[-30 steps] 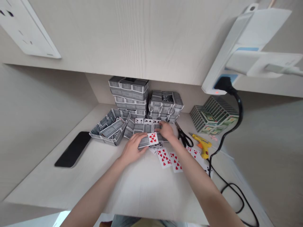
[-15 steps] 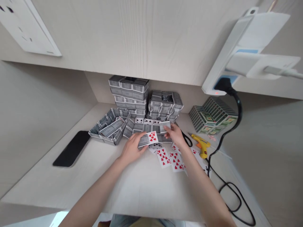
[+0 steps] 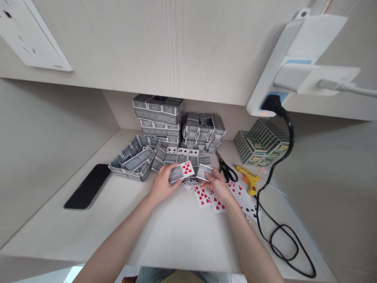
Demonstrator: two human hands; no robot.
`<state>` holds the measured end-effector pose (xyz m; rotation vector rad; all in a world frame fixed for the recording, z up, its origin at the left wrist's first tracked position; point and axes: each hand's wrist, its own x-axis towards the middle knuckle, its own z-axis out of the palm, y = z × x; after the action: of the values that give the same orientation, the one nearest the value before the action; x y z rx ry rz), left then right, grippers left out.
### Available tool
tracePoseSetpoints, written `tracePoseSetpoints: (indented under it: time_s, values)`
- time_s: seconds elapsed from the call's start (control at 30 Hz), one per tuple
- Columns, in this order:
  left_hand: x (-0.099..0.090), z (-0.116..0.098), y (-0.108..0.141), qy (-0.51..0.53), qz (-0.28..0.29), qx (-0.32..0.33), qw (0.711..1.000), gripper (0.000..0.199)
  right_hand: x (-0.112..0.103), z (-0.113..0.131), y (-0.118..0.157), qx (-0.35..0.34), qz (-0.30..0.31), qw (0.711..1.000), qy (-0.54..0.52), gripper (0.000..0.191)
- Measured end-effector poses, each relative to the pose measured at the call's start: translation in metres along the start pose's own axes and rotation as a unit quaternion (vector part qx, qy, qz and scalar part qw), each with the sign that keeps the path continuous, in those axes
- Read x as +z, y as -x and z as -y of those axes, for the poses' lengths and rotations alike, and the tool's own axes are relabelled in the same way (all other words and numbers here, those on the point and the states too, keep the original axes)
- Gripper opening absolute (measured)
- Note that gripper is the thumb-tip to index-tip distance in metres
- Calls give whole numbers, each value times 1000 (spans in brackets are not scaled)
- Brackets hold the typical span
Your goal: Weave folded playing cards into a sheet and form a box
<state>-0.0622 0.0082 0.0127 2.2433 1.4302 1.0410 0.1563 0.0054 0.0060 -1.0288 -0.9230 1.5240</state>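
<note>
My left hand (image 3: 163, 184) is closed on a playing-card piece (image 3: 181, 171) that shows a grey patterned back on one part and red hearts on the other. Between the thumb and fingers of my right hand (image 3: 216, 182) is a folded playing card (image 3: 203, 171), grey back upward, just right of the first piece and apart from it. Beneath and behind both hands lie grey-backed folded cards (image 3: 182, 159) and a few black-suited ones (image 3: 188, 151). Face-up heart cards (image 3: 202, 197) spread on the desk under my right hand.
Card-covered boxes (image 3: 159, 116) are stacked at the back. An open card box (image 3: 143, 175) holds card strips. A phone (image 3: 88, 186) lies left. Scissors (image 3: 226, 169), a yellow glue gun (image 3: 249, 179), its black cable (image 3: 259, 196) and green card packs (image 3: 262, 141) are right.
My right hand has drawn its card down and toward me, uncovering the scissors. The left hand keeps its piece almost in place. The view has shifted slightly.
</note>
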Motion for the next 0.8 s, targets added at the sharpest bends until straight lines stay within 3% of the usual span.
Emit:
tracePoseSetpoints:
  time_s: [0.37, 0.8]
  values:
    - [3, -4, 4, 23, 43, 34, 998, 55, 7, -2, 4, 10, 34, 998, 44, 37]
    - [-1, -5, 4, 56, 69, 68, 994, 55, 0, 0, 11, 0, 41, 991, 124, 35]
